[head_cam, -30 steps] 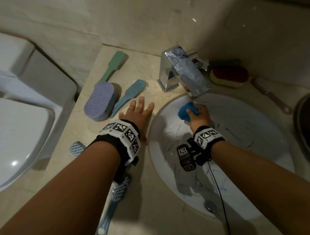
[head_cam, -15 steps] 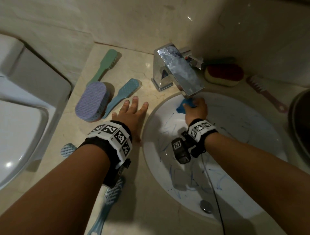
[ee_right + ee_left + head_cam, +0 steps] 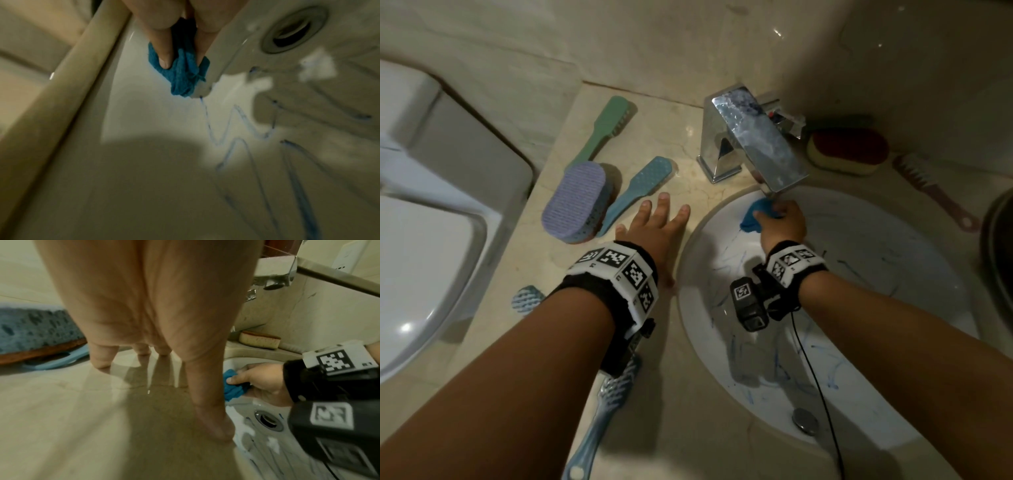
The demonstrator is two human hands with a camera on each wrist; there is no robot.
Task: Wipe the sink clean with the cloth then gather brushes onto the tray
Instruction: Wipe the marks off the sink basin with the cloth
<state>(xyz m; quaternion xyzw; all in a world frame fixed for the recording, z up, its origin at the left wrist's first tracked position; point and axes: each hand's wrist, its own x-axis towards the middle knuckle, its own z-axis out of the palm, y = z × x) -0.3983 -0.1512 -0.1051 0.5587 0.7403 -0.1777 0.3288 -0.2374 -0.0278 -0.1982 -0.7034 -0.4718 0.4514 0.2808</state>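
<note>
A white sink [image 3: 893,308] streaked with blue marks [image 3: 232,129] fills the right half of the head view. My right hand [image 3: 780,221] grips a bunched blue cloth [image 3: 755,214] [image 3: 185,71] [image 3: 232,387] against the sink's far left wall, just under the faucet [image 3: 753,140]. My left hand [image 3: 654,229] lies flat with spread fingers on the counter beside the sink rim. On the counter lie a green brush [image 3: 602,132], a purple scrub brush [image 3: 575,202], a teal brush [image 3: 637,192] and a blue-handled brush [image 3: 599,411] partly under my left forearm.
A red and yellow sponge [image 3: 847,150] and a pink brush [image 3: 935,192] lie behind the sink at right. A dark round vessel [image 3: 1000,246] sits at the right edge. A toilet [image 3: 424,222] stands left of the counter. The drain [image 3: 804,421] is near the sink's front.
My right hand has pushed the cloth away from me, up the sink wall to under the faucet spout. The left hand has stayed flat on the counter.
</note>
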